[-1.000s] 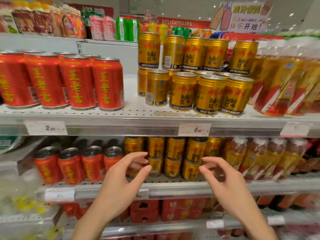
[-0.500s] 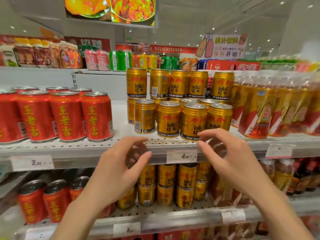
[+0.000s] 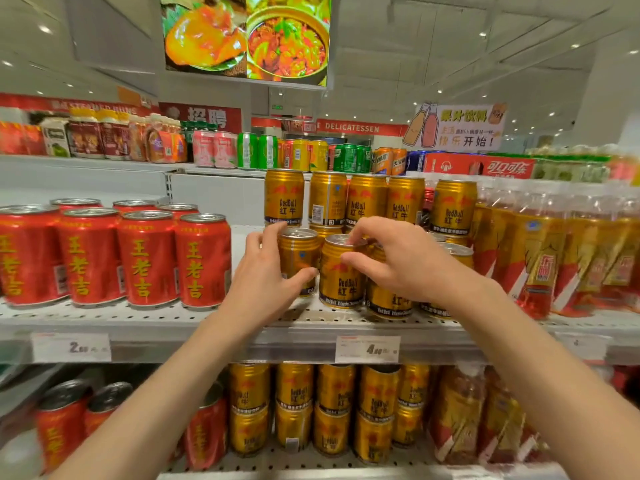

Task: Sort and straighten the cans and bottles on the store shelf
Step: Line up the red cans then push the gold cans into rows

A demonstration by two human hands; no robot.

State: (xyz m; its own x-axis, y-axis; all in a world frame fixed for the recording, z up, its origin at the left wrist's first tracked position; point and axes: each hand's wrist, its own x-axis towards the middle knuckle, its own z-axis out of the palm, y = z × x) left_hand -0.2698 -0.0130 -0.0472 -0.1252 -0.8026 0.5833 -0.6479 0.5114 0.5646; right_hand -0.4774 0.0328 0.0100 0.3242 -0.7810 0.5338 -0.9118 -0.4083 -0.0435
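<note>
Gold Red Bull cans stand in two stacked layers on the white middle shelf (image 3: 194,320). My left hand (image 3: 266,282) wraps the leftmost front gold can (image 3: 298,252), thumb on its front, fingers behind. My right hand (image 3: 398,265) grips the top rim of the neighbouring front gold can (image 3: 341,282), whose label faces me. More front gold cans (image 3: 389,299) are partly hidden behind my right hand. The upper gold cans (image 3: 367,202) stand behind; one shows its barcode side.
Red herbal tea cans (image 3: 145,258) fill the shelf to the left. Shrink-wrapped gold-red bottles (image 3: 540,258) crowd the right. The lower shelf holds more gold cans (image 3: 332,410) and red cans (image 3: 62,420). Price tags (image 3: 367,348) hang on the shelf edge.
Both hands rose from below the shelf edge to the front gold cans and closed on them. The view tilted upward.
</note>
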